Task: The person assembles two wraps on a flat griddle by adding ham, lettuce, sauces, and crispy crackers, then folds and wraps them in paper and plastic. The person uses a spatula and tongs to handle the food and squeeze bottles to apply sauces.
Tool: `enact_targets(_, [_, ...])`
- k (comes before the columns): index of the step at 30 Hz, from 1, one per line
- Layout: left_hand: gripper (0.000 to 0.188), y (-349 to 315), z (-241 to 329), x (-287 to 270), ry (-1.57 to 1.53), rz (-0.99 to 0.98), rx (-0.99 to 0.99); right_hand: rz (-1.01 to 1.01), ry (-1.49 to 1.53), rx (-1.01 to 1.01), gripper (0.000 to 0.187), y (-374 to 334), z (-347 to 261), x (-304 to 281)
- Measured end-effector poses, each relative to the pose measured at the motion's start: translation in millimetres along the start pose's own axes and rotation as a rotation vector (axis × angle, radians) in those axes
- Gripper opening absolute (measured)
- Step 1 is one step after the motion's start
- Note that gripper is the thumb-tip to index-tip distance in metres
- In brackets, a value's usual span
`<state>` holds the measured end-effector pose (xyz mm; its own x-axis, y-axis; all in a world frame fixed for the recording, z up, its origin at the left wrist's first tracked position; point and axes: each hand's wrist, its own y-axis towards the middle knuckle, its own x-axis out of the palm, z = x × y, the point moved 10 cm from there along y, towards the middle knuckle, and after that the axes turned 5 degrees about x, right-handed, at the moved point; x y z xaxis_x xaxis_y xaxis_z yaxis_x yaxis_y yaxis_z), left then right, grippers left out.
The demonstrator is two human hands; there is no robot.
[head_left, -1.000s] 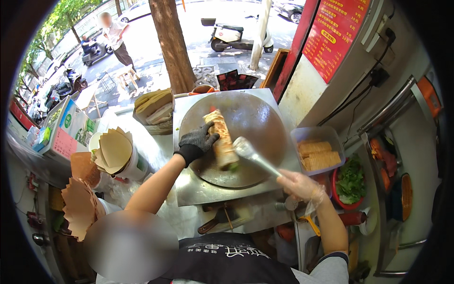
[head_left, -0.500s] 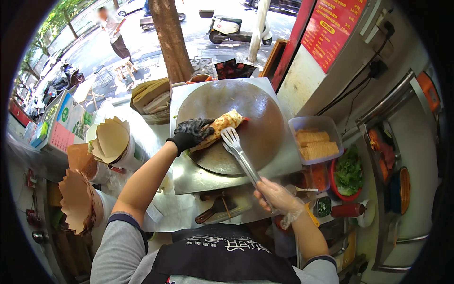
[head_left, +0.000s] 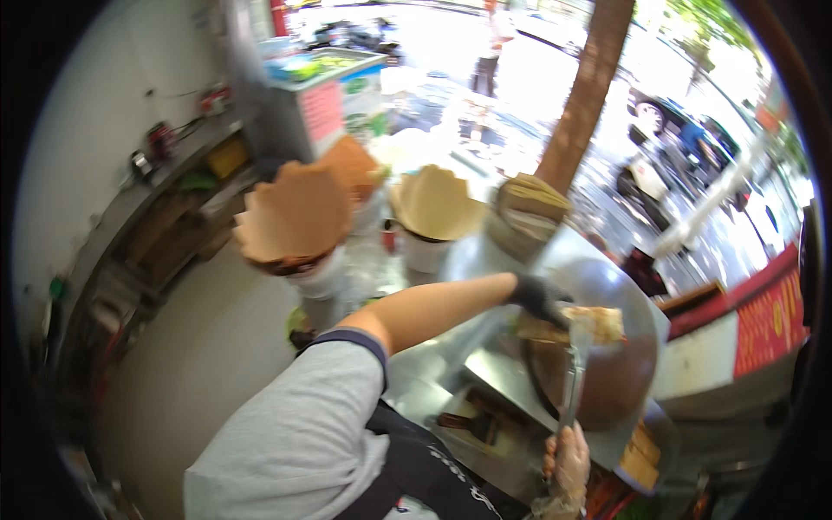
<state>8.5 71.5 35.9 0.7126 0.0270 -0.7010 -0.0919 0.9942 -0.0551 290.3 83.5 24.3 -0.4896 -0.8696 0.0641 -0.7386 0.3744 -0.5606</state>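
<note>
A browned, rolled-up crepe (head_left: 601,325) lies on the round dark griddle (head_left: 611,390). My left hand (head_left: 541,299), in a dark knit glove, grips the left part of the roll from above, fingers curved over it. In a clear plastic glove, my right hand (head_left: 569,462) is closed round the handle of metal tongs (head_left: 572,381). Their broad slotted end is against the near side of the roll, beside my left fingertips. Motion blurs the picture, so the finer finger positions do not show.
Left of the griddle stand tubs lined with brown paper bags (head_left: 295,217) and yellowish paper bags (head_left: 438,204). A stack of folded bags (head_left: 529,208) sits at the griddle's far left corner. Below the griddle lies a dark-handled scraper (head_left: 472,425). A plastic box of golden crackers (head_left: 640,459) stands to the right.
My view has swung to the left, shifting the griddle to the right of the picture. Both hands stay at the rolled crepe, the left gripping it and the right holding the tongs against it.
</note>
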Motion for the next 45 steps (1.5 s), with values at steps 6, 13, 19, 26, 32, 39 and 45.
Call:
enact_targets(6, [0.086, -186.2, 3.4, -108.8, -0.506, 0.116, 0.011, -0.295, -0.203, -0.179, 0.050, -12.6, -62.4, 150.8])
enact_targets(13, [0.074, -412.8, -78.2, -189.5, -0.416, 0.198, -0.044, -0.404, -0.503, -0.227, 0.050, 8.9, -64.4, 363.5])
enact_targets(19, [0.060, -468.3, -190.2, -169.6, -0.448, -0.003, -0.218, -0.331, -0.875, -0.191, 0.057, 26.8, -66.9, 450.8])
enact_targets(26, [0.069, -442.5, -250.8, -114.3, -0.250, -0.019, -0.121, -0.196, -1.228, -0.137, 0.055, 19.8, -66.9, 454.8])
enact_targets(32, [0.075, -448.5, -266.1, -92.4, -0.087, 0.027, -0.186, 0.014, -1.011, -0.162, 0.058, -33.0, -86.6, 410.3])
enact_targets(39, [0.056, -438.0, -216.7, -108.1, 0.115, -0.280, -0.319, 0.543, 0.203, -0.078, 0.046, -123.5, 79.8, 238.0])
enact_targets(45, [0.038, -488.0, -118.1, -208.4, 0.348, 0.326, -0.198, 1.370, 0.371, 0.060, 0.043, -260.3, 301.0, 64.2])
